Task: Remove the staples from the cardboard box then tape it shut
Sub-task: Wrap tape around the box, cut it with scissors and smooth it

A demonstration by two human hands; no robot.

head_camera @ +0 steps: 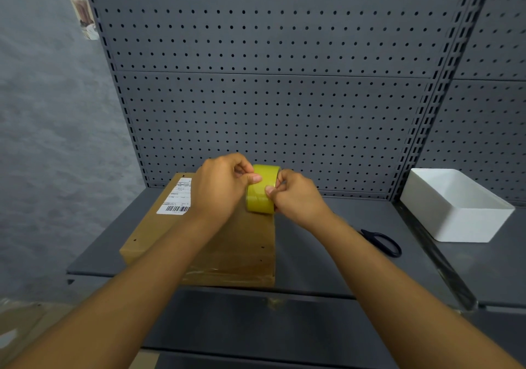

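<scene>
A flat brown cardboard box (pixel 227 243) lies on the dark grey metal shelf (pixel 318 252), right under the two hands. Its top is closed and plain, with small dark dots near the edges (they could be staple holes, but they are too small to tell). A white paper label with a black barcode (pixel 176 197) is stuck on the box top, just left of the hands. The front edge of the box looks shiny, as if clear tape is there.

The left hand (pixel 220 186) has its fingers curled, and its thumb presses on the side of the round yellow roll of sticky tape (pixel 262 189). The roll stands on its edge, held up just above the far right part of the box. The right hand (pixel 296 196) grips the other side of the roll, thumb and fingers pinching at its face.

To the right of the hands, a pair of black scissors (pixel 382 243) lies flat on the shelf, well apart from the box. Further right sits a white open plastic tub (pixel 455 206). Behind everything stands a grey board full of little holes (pixel 284 83).
</scene>
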